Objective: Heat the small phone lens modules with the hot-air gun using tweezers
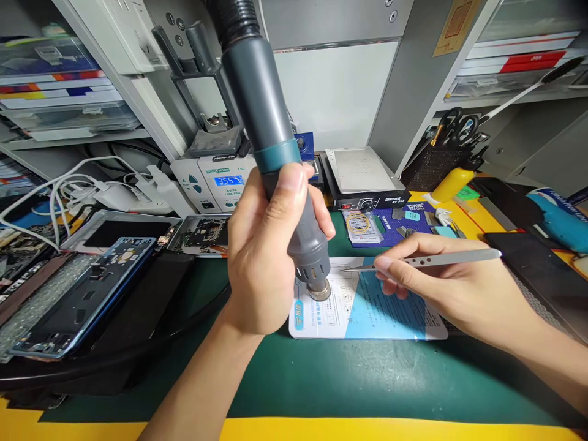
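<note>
My left hand (271, 263) is wrapped round the handle of a dark grey hot air gun (257, 92), tilted with its metal nozzle pointing down. Below the nozzle lies a white and blue printed card (381, 321) on the green mat. In my right hand (441, 275) is a pair of silver tweezers (454, 257), pinched between thumb and fingers, with the tips pointing left over the card close to the nozzle. Whatever the tips may touch is too small to make out. The hot air gun hides part of the card's upper left.
Behind stands a hot air station (214, 184) with a lit display. A black heating plate unit (367, 199) is at the back. An opened phone (87, 294) and circuit boards lie left, near a black hose (151, 343). A mesh holder (427, 162) with scissors stands at right.
</note>
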